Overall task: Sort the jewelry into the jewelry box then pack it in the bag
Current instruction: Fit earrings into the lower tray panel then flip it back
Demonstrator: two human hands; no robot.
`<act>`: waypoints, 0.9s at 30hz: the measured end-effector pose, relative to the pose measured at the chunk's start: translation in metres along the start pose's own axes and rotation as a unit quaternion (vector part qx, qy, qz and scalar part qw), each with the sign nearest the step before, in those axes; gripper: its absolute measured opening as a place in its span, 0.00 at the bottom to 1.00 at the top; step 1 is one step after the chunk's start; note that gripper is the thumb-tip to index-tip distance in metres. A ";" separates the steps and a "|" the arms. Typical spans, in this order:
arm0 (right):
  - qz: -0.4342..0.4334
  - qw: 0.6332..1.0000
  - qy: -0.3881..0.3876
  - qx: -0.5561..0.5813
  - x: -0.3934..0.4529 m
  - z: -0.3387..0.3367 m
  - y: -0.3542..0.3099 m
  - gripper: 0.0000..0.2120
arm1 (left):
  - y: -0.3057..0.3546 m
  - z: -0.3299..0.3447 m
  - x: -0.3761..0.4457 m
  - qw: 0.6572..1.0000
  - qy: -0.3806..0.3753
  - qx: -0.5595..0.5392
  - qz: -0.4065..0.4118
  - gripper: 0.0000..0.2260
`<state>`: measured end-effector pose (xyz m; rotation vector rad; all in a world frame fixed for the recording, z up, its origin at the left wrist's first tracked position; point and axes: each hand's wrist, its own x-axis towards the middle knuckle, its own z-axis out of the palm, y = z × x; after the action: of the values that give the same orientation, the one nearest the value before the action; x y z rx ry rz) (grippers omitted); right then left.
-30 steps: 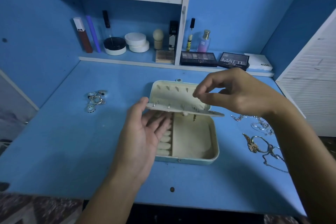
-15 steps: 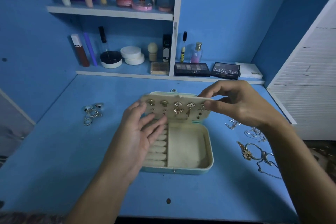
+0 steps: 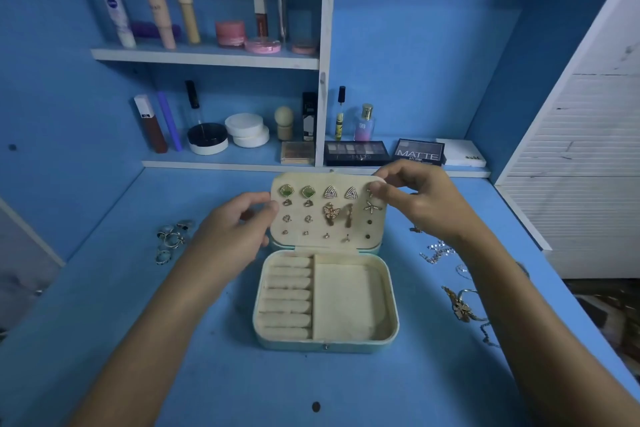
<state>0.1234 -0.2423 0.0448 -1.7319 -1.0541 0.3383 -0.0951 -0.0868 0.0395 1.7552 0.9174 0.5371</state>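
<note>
1. The jewelry box (image 3: 325, 308) sits open on the blue table (image 3: 104, 340) in front of me, its base flat, with ring rolls (image 3: 286, 295) on the left side and a bare compartment (image 3: 348, 302) on the right.
2. The earring panel (image 3: 327, 213) stands upright at the back of the box, facing me, with rows of earrings (image 3: 329, 192) pinned to it.
3. My left hand (image 3: 235, 229) curls round the panel's left edge, thumb on the front face.
4. My right hand (image 3: 412, 204) pinches the panel's top right corner between thumb and fingertips, partly covering one earring there.
5. A cluster of rings (image 3: 171, 239) lies on the table, well to the left of the box.
6. Chains and necklaces (image 3: 460, 298) lie on the table to the right, partly hidden by my right forearm.
7. Cosmetics fill the shelves (image 3: 207, 57) behind the box.
</note>
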 end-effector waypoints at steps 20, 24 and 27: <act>0.122 0.982 0.063 -0.134 0.014 0.048 0.056 0.12 | -0.057 0.027 0.050 0.974 0.101 0.132 0.154 0.08; 0.128 0.980 0.073 -0.135 0.012 0.053 0.057 0.12 | -0.058 0.029 0.048 0.976 0.113 0.117 0.143 0.08; 0.129 0.979 0.077 -0.140 0.010 0.054 0.054 0.12 | -0.059 0.029 0.047 0.977 0.116 0.112 0.137 0.08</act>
<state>0.1200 -0.2056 -0.0225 -2.1195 -0.7934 0.2179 -0.0645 -0.0564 -0.0293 2.0717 0.9282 0.8592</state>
